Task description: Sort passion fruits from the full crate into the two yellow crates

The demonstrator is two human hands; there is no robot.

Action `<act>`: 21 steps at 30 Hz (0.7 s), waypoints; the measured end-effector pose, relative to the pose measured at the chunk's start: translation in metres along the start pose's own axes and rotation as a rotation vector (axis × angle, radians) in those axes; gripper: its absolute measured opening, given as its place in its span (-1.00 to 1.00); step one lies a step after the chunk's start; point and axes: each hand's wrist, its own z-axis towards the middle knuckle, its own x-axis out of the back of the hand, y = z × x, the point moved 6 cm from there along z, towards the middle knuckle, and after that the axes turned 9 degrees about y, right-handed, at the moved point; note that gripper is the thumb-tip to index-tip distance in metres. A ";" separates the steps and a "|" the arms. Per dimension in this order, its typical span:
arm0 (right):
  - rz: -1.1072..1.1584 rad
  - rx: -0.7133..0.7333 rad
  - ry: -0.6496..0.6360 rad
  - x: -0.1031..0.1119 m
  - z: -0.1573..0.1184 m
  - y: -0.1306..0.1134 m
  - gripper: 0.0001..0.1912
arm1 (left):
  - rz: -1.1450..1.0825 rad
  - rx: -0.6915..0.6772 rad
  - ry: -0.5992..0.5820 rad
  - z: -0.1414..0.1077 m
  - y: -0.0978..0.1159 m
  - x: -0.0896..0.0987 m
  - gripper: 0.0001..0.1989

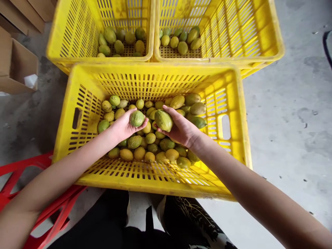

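Observation:
Over the near yellow crate [160,65], my left hand [125,126] holds a small green lemon [137,118] at its fingertips. Close to its right, my right hand [181,128] grips a larger yellow-green lemon [163,120] between thumb and fingers. The two fruits are apart, with a narrow gap between them. Beneath both hands lie several green and yellow lemons [139,153] on the crate's bottom. Larger green fruits [198,108] rest at the crate's right side, beyond my right hand. My palms hide part of the pile.
Two more yellow crates, back left [100,59] and back right [220,58], hold several lemons each and adjoin the near crate. Cardboard boxes [23,62] stand at the far left. A red plastic stool [62,207] is at the lower left, by my legs.

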 end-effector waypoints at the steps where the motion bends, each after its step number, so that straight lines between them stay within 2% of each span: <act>1: 0.006 -0.010 -0.005 0.000 0.000 0.000 -0.84 | -0.015 -0.008 -0.003 0.001 0.000 0.001 -0.69; 6: 0.018 0.003 -0.072 0.000 0.000 0.002 -0.89 | 0.011 -0.032 -0.032 0.005 -0.001 0.005 -0.74; 8: 0.009 0.021 -0.118 0.000 0.001 0.004 -0.92 | 0.050 -0.041 -0.074 0.005 -0.002 0.004 -0.82; 11: 0.016 0.074 -0.109 0.002 0.004 0.002 -0.91 | 0.134 -0.068 -0.147 0.002 -0.003 0.001 -0.88; 14: 0.027 0.095 -0.065 0.002 0.003 -0.003 -0.90 | 0.213 -0.088 -0.153 0.000 -0.003 -0.001 -0.85; 17: 0.028 0.065 -0.040 0.003 0.003 -0.006 -0.81 | 0.255 -0.044 -0.129 -0.001 -0.005 0.000 -0.80; 21: -0.003 0.038 -0.047 0.006 0.006 -0.008 -0.72 | 0.311 -0.040 -0.198 -0.004 -0.003 -0.002 -0.70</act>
